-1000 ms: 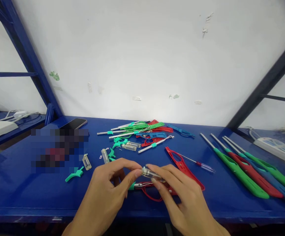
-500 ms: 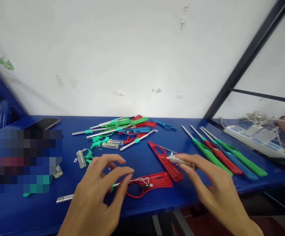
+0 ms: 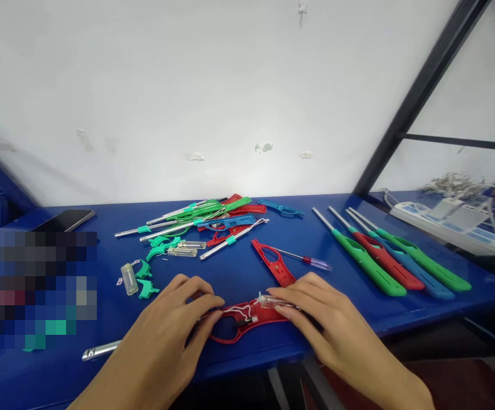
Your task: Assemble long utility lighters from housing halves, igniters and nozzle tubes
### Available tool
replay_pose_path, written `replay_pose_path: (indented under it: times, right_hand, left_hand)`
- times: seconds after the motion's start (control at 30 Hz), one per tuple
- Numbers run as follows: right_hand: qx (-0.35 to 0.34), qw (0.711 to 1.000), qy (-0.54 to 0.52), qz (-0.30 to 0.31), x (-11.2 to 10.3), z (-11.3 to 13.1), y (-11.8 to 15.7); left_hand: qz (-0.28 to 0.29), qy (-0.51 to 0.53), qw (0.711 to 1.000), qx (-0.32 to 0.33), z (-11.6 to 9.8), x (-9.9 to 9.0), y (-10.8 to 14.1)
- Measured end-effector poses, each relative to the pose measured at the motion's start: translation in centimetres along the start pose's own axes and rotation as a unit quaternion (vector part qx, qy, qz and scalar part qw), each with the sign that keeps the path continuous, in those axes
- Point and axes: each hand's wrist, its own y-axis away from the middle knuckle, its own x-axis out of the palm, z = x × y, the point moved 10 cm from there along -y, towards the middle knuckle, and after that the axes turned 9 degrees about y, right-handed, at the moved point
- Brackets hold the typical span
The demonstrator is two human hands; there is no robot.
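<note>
My left hand (image 3: pixel 168 327) pinches the front of a red lighter handle half (image 3: pixel 226 340), where its metal tube (image 3: pixel 102 349) comes out toward the left. White wires (image 3: pixel 242 309) and a black part (image 3: pixel 244 322) lie inside this half. Between the thumb and fingers of my right hand (image 3: pixel 335 324) is a clear fuel tank (image 3: pixel 268 300), held lengthwise at the right part of the handle half. Whether the tank is fully seated cannot be seen. Another red handle half (image 3: pixel 273 262) lies just behind, partly covered by my right hand.
A screwdriver (image 3: pixel 315 263) lies behind my right hand. Several finished-looking lighters (image 3: pixel 371 265) line the right side, near a power strip (image 3: pixel 448 228). Loose shells and tubes (image 3: pixel 213 213), green triggers (image 3: pixel 145 270) and a spare tank (image 3: pixel 129 279) lie at the back and left.
My right hand has brought the fuel tank left and down onto the red handle half. My left fingers have closed on the handle's front. The screwdriver's handle has come into sight.
</note>
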Motion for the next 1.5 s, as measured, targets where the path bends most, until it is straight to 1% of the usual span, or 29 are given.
replay_pose_path:
  times: [0.1,0.2,0.3,0.4,0.47,0.6,0.8,0.93,1.03,1.17,1.27,1.37,1.5]
  right_hand:
    - [0.000,1.000,-0.009,0.003,0.2,0.1,0.3]
    - [-0.008,1.000,-0.008,-0.001,0.2,0.4,0.5]
    - [-0.010,1.000,-0.003,-0.003,0.2,0.4,0.6]
    - [-0.011,1.000,-0.005,0.003,0.4,0.4,0.7]
    - [-0.011,1.000,-0.006,0.003,0.7,0.3,0.8]
    - [-0.018,1.000,-0.004,-0.014,1.0,0.3,1.2]
    - [-0.019,0.998,-0.010,-0.053,0.7,0.4,1.2]
    - [-0.013,0.998,-0.009,-0.054,0.6,0.3,1.1]
    - [-0.009,0.999,-0.005,-0.052,0.9,0.3,1.2]
    - [-0.015,0.998,0.001,-0.065,1.0,0.4,1.3]
    - [-0.020,0.998,0.002,-0.064,1.1,0.5,1.3]
    - [-0.016,0.998,0.003,-0.063,1.0,0.4,1.2]
    - [-0.012,0.998,0.002,-0.065,1.0,0.4,1.3]
  left_hand:
    - [0.034,0.007,0.999,-0.009,-0.1,1.2,-0.2]
    - [0.069,0.006,0.997,-0.012,-0.5,2.7,-1.1]
    - [0.124,0.002,0.992,-0.023,-0.6,3.9,-2.2]
    - [0.178,-0.004,0.983,-0.032,-0.3,4.5,-2.9]
    - [0.199,-0.008,0.980,-0.024,-0.3,4.6,-3.2]
    - [0.215,-0.017,0.977,-0.003,-0.4,4.6,-3.8]
    - [0.228,-0.059,0.972,-0.022,0.0,4.9,-5.2]
    - [0.246,-0.109,0.963,-0.014,0.1,5.4,-5.8]
    - [0.246,-0.165,0.955,0.002,-0.6,5.6,-5.6]
    - [0.238,-0.233,0.943,0.023,-2.6,6.0,-4.9]
    - [0.241,-0.262,0.934,0.040,-3.8,6.6,-4.5]
    - [0.241,-0.274,0.929,0.055,-4.4,7.0,-4.2]
    - [0.241,-0.274,0.929,0.063,-4.2,6.9,-3.8]
